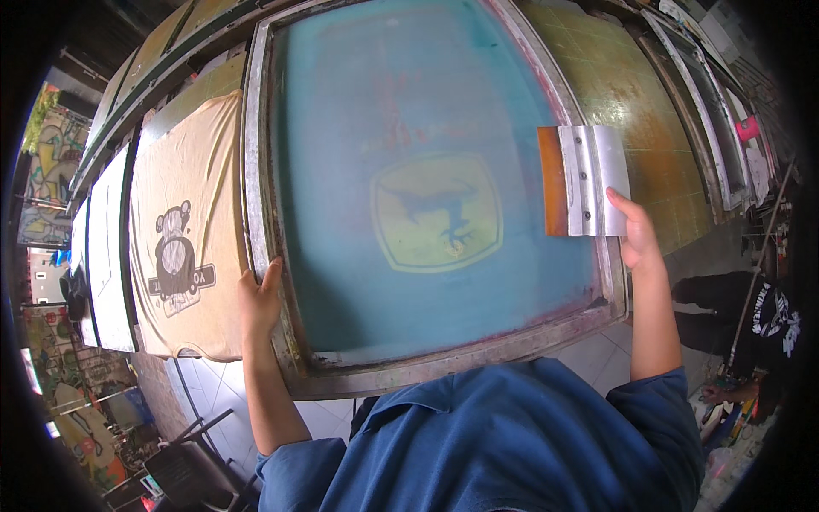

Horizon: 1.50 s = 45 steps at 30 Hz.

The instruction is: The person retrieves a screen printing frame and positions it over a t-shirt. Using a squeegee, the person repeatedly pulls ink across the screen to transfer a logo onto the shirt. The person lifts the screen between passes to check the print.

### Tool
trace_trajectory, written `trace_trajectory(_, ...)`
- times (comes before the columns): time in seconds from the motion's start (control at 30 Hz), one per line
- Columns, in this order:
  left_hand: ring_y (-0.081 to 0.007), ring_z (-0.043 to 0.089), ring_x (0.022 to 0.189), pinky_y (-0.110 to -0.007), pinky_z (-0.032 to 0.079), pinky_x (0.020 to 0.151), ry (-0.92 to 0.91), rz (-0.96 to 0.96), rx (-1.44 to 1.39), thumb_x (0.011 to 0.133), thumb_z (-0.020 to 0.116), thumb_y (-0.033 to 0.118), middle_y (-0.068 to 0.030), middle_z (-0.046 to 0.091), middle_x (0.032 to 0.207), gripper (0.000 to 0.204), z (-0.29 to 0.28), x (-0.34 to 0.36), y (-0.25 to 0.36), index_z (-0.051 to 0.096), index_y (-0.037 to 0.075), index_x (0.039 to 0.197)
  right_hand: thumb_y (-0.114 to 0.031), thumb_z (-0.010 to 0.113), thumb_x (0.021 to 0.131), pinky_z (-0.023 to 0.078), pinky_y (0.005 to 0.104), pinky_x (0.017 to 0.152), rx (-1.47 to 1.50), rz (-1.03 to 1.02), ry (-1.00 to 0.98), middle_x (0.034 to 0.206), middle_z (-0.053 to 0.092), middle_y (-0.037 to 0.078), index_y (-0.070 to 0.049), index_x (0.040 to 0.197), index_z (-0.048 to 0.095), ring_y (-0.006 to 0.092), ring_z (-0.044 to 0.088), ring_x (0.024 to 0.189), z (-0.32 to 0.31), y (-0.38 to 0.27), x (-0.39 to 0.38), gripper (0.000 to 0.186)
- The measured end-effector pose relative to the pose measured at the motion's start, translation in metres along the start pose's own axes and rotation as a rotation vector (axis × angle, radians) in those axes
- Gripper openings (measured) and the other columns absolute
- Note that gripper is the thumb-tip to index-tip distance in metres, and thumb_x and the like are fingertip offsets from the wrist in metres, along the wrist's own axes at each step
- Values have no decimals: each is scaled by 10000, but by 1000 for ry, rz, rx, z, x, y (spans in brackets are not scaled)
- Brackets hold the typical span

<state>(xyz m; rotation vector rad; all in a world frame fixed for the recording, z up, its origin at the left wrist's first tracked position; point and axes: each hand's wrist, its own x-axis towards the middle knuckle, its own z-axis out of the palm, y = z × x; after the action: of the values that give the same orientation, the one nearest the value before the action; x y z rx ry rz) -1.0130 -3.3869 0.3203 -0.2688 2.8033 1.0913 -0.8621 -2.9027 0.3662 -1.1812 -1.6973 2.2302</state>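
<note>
A large screen printing frame point(252, 162) with teal mesh point(333, 256) lies in front of me. A shield-shaped stencil point(437, 213) with a leaping animal shows pale in the mesh. My left hand point(263, 294) is closed on the frame's left rail, near its close corner. In my right hand point(636, 229) is a squeegee point(589, 181) with a metal holder and an orange-brown blade; my thumb lies on the metal. The squeegee is over the right rail, its blade pointing left above the mesh. Whether it touches the frame, I cannot tell.
Left of the frame, a tan T-shirt point(192, 222) with a dark print lies stretched on a board. A yellowish board point(623, 94) lies to the right, with another frame point(695, 94) beyond. A black chair point(192, 474) stands lower left. Another person point(759, 316) is at the right edge.
</note>
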Motion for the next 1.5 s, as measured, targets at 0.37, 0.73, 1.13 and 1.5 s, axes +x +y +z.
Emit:
trace_trajectory(0.37,-168,486,576,-337,397,520,21,25,28,780,632,419,-119,526,592,503,-1,5,-6,536,-69,700,-286,645,761,354,316,890,-48,-129,59,1044,594,117,39,1040,586,191,536,974,-1,8,1,432)
trace_trajectory(0.73,-433,551,903,-444,440,754,73,138,124,784,581,465,-320,568,905,588,5,4,-2,495,-98,928,-268,662,751,380,318,871,-74,-258,86,1022,603,124,52,1034,582,193,553,949,-6,14,3,435)
trace_trajectory(1.13,-417,540,976,-429,436,811,39,70,151,774,551,529,-321,559,983,681,2,4,-4,496,-107,1013,-175,664,757,400,286,836,-202,-509,58,985,612,116,73,1013,581,171,564,911,42,-11,-29,366)
trace_trajectory(1.5,-381,493,1076,-394,402,901,-7,458,133,727,632,523,-293,503,1125,801,-36,27,36,403,-84,1198,-220,685,758,456,280,759,-478,-738,-143,931,630,108,51,1006,597,155,590,837,149,-37,-38,378)
